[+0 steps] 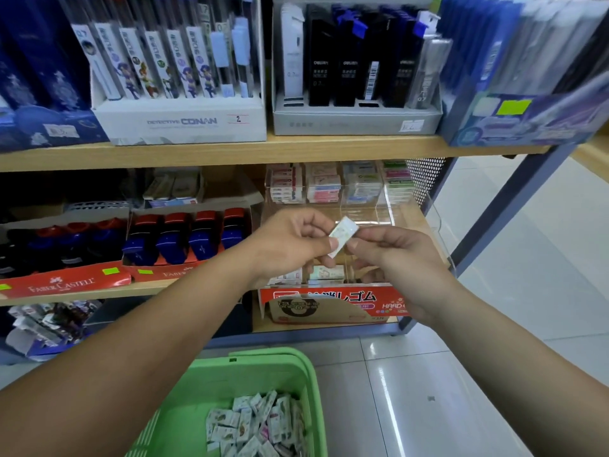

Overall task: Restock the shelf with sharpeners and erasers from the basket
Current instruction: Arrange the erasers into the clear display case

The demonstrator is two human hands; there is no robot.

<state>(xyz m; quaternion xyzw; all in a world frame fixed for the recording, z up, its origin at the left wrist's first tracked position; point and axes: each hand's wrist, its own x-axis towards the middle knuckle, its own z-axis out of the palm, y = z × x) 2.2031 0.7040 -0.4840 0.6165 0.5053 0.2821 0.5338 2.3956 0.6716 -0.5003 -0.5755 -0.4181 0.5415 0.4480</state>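
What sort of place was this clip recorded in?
Most likely a stationery shop: wooden shelves carry display boxes with price stickers, a clear bin holds packed erasers, and a green basket below holds loose erasers.

- basket point(280, 361) — near part cut off by the bottom edge
- eraser point(343, 235) — ends covered by left hand point(290, 242) and right hand point(395, 258); print too blurred to read
- tray point(408, 214) — front compartments partly hidden behind both hands

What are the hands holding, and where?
A small eraser, pinched by the left hand at its lower end and the right hand on its right edge.
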